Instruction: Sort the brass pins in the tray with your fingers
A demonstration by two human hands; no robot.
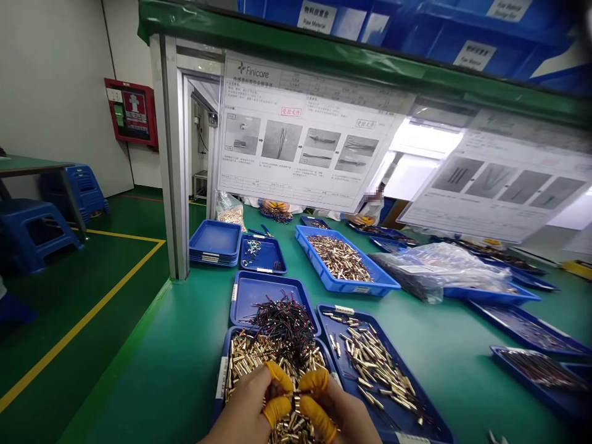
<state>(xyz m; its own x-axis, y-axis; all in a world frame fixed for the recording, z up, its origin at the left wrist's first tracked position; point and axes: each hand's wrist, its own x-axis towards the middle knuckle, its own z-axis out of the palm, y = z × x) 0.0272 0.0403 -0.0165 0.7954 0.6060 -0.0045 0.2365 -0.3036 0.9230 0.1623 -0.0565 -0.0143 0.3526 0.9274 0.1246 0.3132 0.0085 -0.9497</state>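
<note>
My left hand (252, 401) and my right hand (340, 408) meet at the bottom centre, yellow covers on their thumbs and forefingers. Both pinch at a small metal tube (296, 402) between the fingertips; a thin dark strand seems to run beside it, too small to make out fully. Below them, a blue tray (221, 377) is heaped with brass-coloured tubes (252, 351). A bundle of black and red wires (284, 317) spills onto that heap from the tray behind (243, 296). On the right, another blue tray (333, 330) holds brass tubes with wires attached (379, 361).
Further back stand a deep blue bin (379, 288) of brass parts, stacked empty trays (215, 237) and a plastic bag (462, 268). Printed sheets (300, 185) hang from the shelf frame (171, 185). Yellow-fingered hands of other people (276, 205) work across the table.
</note>
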